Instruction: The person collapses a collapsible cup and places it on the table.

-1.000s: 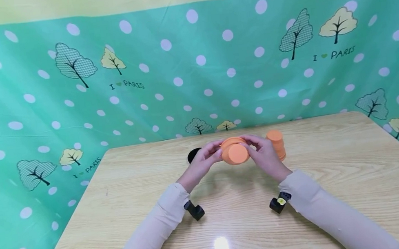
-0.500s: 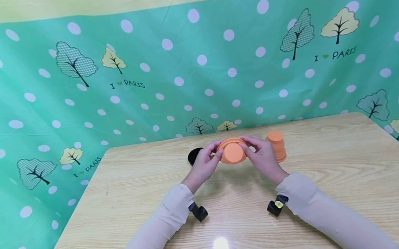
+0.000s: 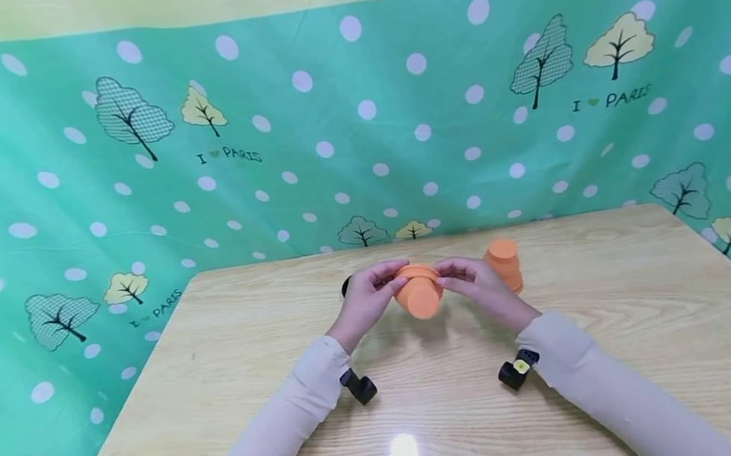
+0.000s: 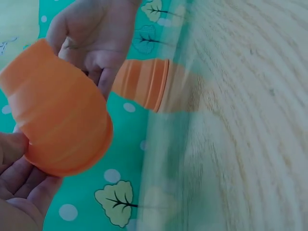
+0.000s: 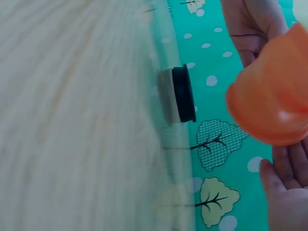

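Because the pinched orange cup (image 3: 419,295) has a stepped wall that looks soft, both hands would do best to keep an even, light grip near its rim, pressing equally so that it does not buckle or twist. From the left, a black round piece (image 3: 346,286) sits on the bench (image 3: 249,331), mostly hidden behind the left hand (image 3: 367,299), which pinches the cup's left side. Midway between the hands, the cup is raised and tilted, base toward the wearer. Opposite, the right hand (image 3: 484,290) pinches its right side; beyond stands a second orange cup (image 3: 505,261), base up.
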Tool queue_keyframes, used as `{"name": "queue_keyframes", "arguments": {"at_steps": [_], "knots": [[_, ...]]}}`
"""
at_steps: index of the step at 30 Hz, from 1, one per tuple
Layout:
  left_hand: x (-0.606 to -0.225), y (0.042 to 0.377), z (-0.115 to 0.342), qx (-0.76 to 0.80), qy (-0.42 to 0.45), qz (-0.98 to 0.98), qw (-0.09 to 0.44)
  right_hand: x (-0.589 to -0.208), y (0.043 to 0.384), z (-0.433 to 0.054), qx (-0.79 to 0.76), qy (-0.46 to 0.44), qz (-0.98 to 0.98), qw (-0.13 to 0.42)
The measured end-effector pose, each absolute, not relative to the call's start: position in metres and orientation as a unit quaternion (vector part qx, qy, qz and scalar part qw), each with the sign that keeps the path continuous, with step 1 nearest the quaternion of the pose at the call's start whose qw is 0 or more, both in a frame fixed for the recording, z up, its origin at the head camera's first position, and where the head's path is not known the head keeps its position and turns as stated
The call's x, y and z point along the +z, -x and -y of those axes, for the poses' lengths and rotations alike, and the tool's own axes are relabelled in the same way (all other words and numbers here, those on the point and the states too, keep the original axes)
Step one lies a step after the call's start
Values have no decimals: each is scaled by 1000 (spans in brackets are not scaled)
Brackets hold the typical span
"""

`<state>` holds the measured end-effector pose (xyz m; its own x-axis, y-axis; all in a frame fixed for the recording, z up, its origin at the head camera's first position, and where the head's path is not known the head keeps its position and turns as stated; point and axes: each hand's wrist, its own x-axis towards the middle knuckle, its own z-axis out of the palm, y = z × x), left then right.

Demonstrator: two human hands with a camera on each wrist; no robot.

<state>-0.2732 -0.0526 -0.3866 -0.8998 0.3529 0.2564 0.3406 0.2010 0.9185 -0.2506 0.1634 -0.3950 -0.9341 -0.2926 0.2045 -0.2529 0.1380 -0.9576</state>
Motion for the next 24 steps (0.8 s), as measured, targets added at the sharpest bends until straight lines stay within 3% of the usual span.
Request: {"name": "queue_keyframes", "arguments": {"at_steps": [9,15,24], "knots": [[-384,269,49,540,-260,-801,-24,-386,251,-151,-561,187,-807,-9],[-383,268,49,515,-278,-808,-71,-381,251,-146,-554,191,-810,16],[-384,272,57,569,-295,-768,12,-386,252,-150,-601,192,-775,35]]}}
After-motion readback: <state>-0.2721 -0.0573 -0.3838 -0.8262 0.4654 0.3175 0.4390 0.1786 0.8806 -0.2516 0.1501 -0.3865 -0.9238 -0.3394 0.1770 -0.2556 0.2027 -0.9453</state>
